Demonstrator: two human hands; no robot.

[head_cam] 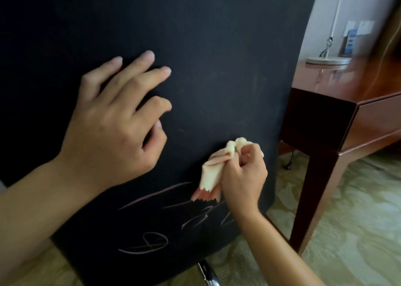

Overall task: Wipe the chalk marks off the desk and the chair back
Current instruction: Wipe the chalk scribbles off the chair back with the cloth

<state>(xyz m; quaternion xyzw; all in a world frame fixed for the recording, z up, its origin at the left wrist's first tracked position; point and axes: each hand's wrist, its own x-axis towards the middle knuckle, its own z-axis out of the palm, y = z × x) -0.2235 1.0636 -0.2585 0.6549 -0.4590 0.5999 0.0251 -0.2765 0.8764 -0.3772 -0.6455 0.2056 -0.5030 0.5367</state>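
Observation:
The black chair back (206, 57) fills most of the head view. Pale pink chalk marks (165, 220) cross its lower part, with fainter smears higher up. My right hand (245, 175) grips a bunched cream cloth (217, 168) and holds it against the chair back just above the marks. My left hand (112, 123) rests on the chair back at the middle left, its fingers spread and loosely bent, holding nothing. The brown wooden desk (358, 116) stands to the right of the chair; no chalk marks show on its visible part.
A lamp base (327, 60) and small cards (349, 40) stand on the desk near the wall. A chrome chair leg (208, 272) shows below the chair back. Patterned green carpet (347, 231) covers the floor, with a black plug (288, 166) lying under the desk.

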